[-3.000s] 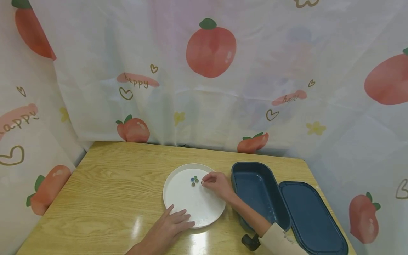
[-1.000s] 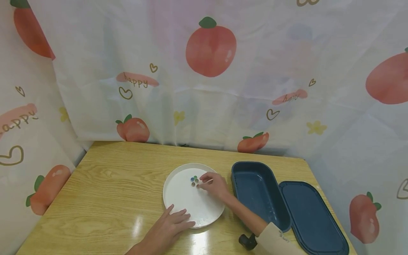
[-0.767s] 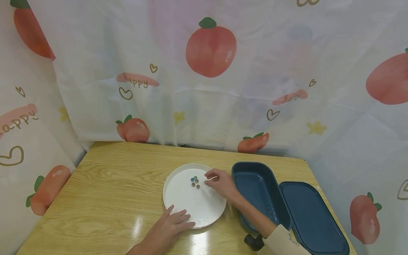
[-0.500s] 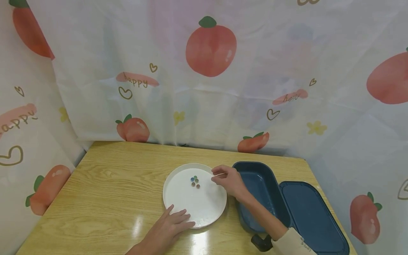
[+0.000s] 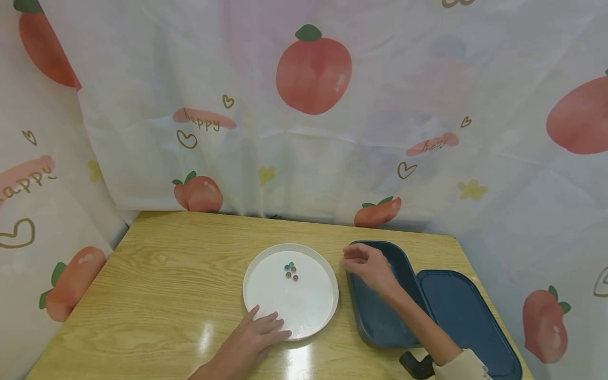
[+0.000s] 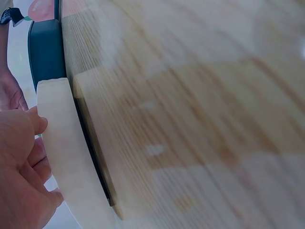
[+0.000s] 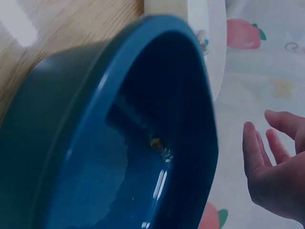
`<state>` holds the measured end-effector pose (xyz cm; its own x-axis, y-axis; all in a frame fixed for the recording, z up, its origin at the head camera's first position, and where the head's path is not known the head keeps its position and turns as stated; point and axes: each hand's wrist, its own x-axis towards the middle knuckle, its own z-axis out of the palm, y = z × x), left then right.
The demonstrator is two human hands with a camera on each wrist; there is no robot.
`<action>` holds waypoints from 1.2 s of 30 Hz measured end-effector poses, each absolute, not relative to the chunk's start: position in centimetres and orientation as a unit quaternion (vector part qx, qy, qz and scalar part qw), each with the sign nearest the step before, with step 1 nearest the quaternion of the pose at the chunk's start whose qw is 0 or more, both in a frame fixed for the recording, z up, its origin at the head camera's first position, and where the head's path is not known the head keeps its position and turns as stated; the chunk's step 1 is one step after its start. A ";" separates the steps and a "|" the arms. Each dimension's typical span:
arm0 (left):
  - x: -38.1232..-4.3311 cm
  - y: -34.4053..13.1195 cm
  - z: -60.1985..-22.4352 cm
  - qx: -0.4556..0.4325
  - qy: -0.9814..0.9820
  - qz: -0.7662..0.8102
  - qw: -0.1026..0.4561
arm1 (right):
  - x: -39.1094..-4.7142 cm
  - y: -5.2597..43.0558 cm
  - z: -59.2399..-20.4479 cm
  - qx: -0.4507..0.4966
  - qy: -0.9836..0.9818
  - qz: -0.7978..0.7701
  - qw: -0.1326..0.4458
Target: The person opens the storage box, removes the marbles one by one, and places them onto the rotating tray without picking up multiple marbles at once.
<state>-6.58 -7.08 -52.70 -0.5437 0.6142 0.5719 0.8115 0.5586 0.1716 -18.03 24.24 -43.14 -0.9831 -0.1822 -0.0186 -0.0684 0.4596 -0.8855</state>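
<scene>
Five marbles (image 5: 293, 269) on plate (image 5: 309, 306), left of right grip (image 5: 368, 266), fingers apart over bin (image 5: 380, 316); left grip (image 5: 256, 335) spread on plate; specks (image 7: 156, 143) in bin blurred.

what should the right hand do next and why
Probably reach into the blue box with the right hand and pinch one of the small bright bits there, perhaps marbles, though blurred. That hand looks empty and is close by the box, while the left hand rests at the edge of the plate, where five marbles sit with room around them.
</scene>
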 end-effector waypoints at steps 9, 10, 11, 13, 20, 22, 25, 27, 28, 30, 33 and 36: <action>-6.6 -7.0 -52.7 -0.418 -0.852 -0.218 0.229 | -18.1 27.0 -44.0 -0.043 0.875 -0.478 0.060; -6.6 -7.0 -52.6 -0.418 -0.852 -0.218 0.228 | -18.1 27.1 -44.2 -0.040 0.878 -0.473 0.059; -6.6 -7.0 -52.6 -0.418 -0.852 -0.218 0.227 | -18.1 27.3 -44.5 -0.037 0.881 -0.468 0.060; -6.6 -7.0 -52.6 -0.418 -0.852 -0.217 0.227 | -18.1 27.6 -45.1 -0.036 0.886 -0.458 0.061; -6.7 -7.0 -52.7 -0.418 -0.852 -0.214 0.230 | -18.3 28.1 -47.5 -0.035 0.885 -0.459 0.065; -6.7 -7.0 -52.7 -0.418 -0.852 -0.214 0.230 | -18.2 28.1 -47.9 -0.020 0.883 -0.463 0.074; -6.7 -7.0 -52.8 -0.418 -0.852 -0.215 0.231 | -18.1 28.0 -48.4 -0.012 0.882 -0.463 0.087; -6.7 -7.0 -52.9 -0.418 -0.852 -0.215 0.233 | -18.1 27.8 -48.7 -0.004 0.882 -0.461 0.093; -6.7 -7.0 -52.9 -0.418 -0.851 -0.216 0.233 | -18.0 27.7 -48.8 0.000 0.882 -0.462 0.094; -6.6 -7.0 -52.9 -0.417 -0.851 -0.216 0.234 | -18.0 27.6 -48.9 0.004 0.883 -0.460 0.096; -6.6 -6.9 -52.9 -0.416 -0.852 -0.216 0.233 | -18.0 27.3 -49.1 0.014 0.888 -0.450 0.096; -6.5 -6.9 -52.8 -0.415 -0.853 -0.218 0.230 | -18.2 27.2 -49.3 0.018 0.895 -0.436 0.092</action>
